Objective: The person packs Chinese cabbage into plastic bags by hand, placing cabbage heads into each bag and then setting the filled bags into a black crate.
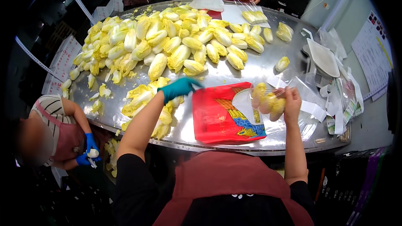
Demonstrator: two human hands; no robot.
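Observation:
My right hand (292,102), bare, grips the edge of a clear plastic bag holding several small yellow napa cabbages (268,100). My left hand (179,89), in a teal glove, hovers between loose cabbage leaves (138,100) and the left top corner of a red printed bag (209,116) lying flat on the metal table. The left fingers are blurred; no object shows in them. A large pile of trimmed napa cabbages (179,56) lies beyond both hands. One small cabbage (282,64) lies apart, behind the held bag.
A weighing scale with a white tray (323,57) stands at the right, beside tape strips and plastic bags (348,110). A bagged cabbage (285,32) lies at the back. A blue-gloved co-worker (69,125) is at the left; other people stand across the metal table (179,142).

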